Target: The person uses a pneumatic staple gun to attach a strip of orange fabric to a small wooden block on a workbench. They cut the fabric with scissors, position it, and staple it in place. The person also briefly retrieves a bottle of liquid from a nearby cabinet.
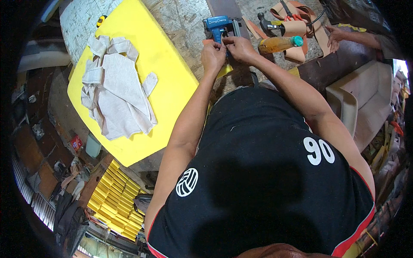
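Observation:
My left hand [214, 56] and my right hand [241, 48] are close together at the work table's near side, fingers closed in pinches. Both are right by a blue tool [217, 23] with dark metal parts, lying at the far edge of view. Something small and tan shows between the fingertips, too small to name. Under my hands lies a small yellow piece [225, 70]. An amber bottle [275, 44] with a green cap lies on its side just right of my right hand.
A yellow foam slab [167, 86] with grey cut fabric pieces [122, 90] lies left. A hammer [264, 23], tan strips [318, 36] and red-handled pliers [294, 17] lie at the far right. Another person's hand [335, 38] reaches in there. Stacked yellow foam [116, 198] stands lower left.

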